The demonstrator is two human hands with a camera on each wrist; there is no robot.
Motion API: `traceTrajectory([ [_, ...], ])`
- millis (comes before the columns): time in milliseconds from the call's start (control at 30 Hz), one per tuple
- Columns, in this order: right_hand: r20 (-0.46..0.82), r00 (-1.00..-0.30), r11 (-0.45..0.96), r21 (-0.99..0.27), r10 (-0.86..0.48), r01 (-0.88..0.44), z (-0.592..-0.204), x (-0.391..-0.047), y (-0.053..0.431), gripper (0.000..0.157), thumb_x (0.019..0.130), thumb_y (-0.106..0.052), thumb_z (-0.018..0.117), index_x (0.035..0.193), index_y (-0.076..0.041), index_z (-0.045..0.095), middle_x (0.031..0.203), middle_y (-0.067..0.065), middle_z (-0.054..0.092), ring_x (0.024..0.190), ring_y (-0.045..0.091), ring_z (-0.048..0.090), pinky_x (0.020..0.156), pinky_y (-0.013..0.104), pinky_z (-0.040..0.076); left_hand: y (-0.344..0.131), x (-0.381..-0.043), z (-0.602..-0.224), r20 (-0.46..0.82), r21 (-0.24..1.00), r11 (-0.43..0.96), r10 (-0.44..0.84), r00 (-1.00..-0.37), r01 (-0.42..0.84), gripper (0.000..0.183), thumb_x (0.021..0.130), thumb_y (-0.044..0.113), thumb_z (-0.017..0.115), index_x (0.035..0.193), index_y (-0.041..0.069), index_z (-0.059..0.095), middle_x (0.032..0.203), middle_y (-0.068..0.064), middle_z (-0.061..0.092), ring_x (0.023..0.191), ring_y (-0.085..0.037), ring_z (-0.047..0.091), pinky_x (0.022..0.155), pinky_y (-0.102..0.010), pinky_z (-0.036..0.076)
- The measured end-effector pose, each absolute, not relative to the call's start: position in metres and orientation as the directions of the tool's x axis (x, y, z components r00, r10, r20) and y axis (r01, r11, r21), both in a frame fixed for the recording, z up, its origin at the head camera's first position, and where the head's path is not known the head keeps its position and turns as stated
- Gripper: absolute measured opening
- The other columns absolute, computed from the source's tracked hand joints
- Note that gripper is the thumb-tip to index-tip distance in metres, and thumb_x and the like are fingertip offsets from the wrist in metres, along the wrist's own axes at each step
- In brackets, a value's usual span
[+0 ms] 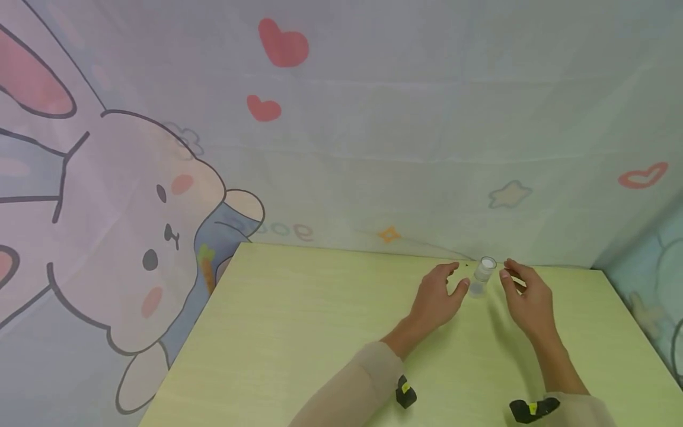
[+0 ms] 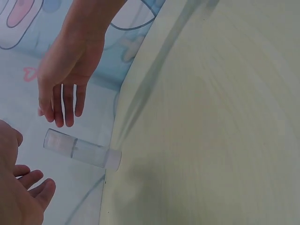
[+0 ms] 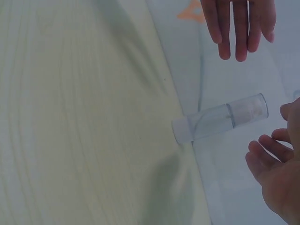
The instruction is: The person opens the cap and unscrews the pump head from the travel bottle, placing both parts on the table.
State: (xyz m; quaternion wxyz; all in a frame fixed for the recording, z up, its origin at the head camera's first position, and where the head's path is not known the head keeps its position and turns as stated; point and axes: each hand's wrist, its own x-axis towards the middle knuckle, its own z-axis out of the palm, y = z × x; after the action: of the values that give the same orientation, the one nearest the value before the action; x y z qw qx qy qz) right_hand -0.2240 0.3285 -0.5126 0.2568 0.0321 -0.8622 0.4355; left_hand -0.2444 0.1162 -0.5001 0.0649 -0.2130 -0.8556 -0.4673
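Note:
A small clear cylindrical bottle (image 1: 482,277) with a see-through cap and a white base stands upright near the table's back edge. To its left is my left hand (image 1: 434,301), thumb close to the bottle and fingers loosely bent. My right hand (image 1: 529,302) is on the other side, a small gap away, also with relaxed fingers. Both wrist views show space between the bottle (image 2: 84,150) and the fingers of each hand. Neither hand holds anything.
The pale yellow-green table (image 1: 299,320) ends at a hanging cloth backdrop (image 1: 373,130) printed with hearts and a large rabbit (image 1: 133,237). Black straps with yellow marks, one a wrist band (image 1: 533,409), sit at both sleeves.

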Motion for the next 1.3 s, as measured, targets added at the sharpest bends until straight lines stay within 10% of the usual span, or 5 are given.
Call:
traceTrajectory([
  [167, 0.475, -0.863, 0.624, -0.730, 0.171, -0.279, -0.519, -0.227, 0.327, 0.039, 0.110, -0.018, 0.061, 0.138, 0.009, 0.062, 0.132, 0.024, 0.067, 0.111, -0.014, 0.052, 0.089, -0.001, 0.043, 0.124, -0.250, -0.504, 0.311, 0.758, 0.497, 0.294, -0.904, 0.422, 0.044, 0.107, 0.029, 0.067, 0.145, 0.009, 0.062, 0.140, -0.003, 0.066, 0.122, -0.014, 0.066, 0.093, -0.015, 0.053],
  [400, 0.467, -0.865, 0.623, -0.735, 0.180, -0.267, -0.520, -0.230, 0.328, 0.037, 0.109, -0.015, 0.062, 0.136, 0.010, 0.063, 0.129, 0.027, 0.067, 0.116, 0.040, 0.064, 0.087, -0.002, 0.042, 0.133, -0.261, -0.509, 0.302, 0.755, 0.510, 0.286, -0.909, 0.412, 0.042, 0.106, 0.030, 0.069, 0.143, 0.011, 0.064, 0.138, -0.001, 0.066, 0.120, -0.013, 0.067, 0.091, -0.015, 0.053],
  [633, 0.389, -0.898, 0.624, -0.759, 0.206, -0.186, -0.522, -0.231, 0.327, 0.042, 0.111, -0.024, 0.059, 0.140, 0.007, 0.062, 0.130, 0.024, 0.068, 0.115, 0.016, 0.063, 0.085, -0.003, 0.042, 0.144, -0.270, -0.526, 0.307, 0.748, 0.514, 0.293, -0.906, 0.419, 0.036, 0.105, 0.027, 0.071, 0.138, 0.013, 0.068, 0.131, 0.000, 0.070, 0.111, -0.010, 0.070, 0.087, -0.009, 0.051],
  [833, 0.363, -0.913, 0.605, -0.775, 0.187, -0.184, -0.526, -0.233, 0.328, 0.042, 0.111, -0.024, 0.058, 0.139, 0.008, 0.061, 0.132, 0.028, 0.066, 0.122, 0.044, 0.063, 0.084, -0.004, 0.040, 0.149, -0.273, -0.535, 0.340, 0.744, 0.513, 0.260, -0.904, 0.428, 0.035, 0.103, 0.025, 0.074, 0.136, 0.012, 0.070, 0.128, 0.000, 0.071, 0.109, -0.009, 0.071, 0.086, -0.010, 0.052],
  [1300, 0.340, -0.926, 0.638, -0.752, 0.165, -0.163, -0.537, -0.236, 0.327, 0.038, 0.112, -0.020, 0.055, 0.139, 0.006, 0.061, 0.134, 0.028, 0.066, 0.124, 0.046, 0.063, 0.082, -0.003, 0.041, 0.160, -0.275, -0.544, 0.323, 0.761, 0.516, 0.224, -0.920, 0.393, 0.036, 0.101, 0.024, 0.076, 0.136, 0.014, 0.071, 0.129, 0.003, 0.072, 0.109, -0.007, 0.072, 0.086, -0.008, 0.051],
])
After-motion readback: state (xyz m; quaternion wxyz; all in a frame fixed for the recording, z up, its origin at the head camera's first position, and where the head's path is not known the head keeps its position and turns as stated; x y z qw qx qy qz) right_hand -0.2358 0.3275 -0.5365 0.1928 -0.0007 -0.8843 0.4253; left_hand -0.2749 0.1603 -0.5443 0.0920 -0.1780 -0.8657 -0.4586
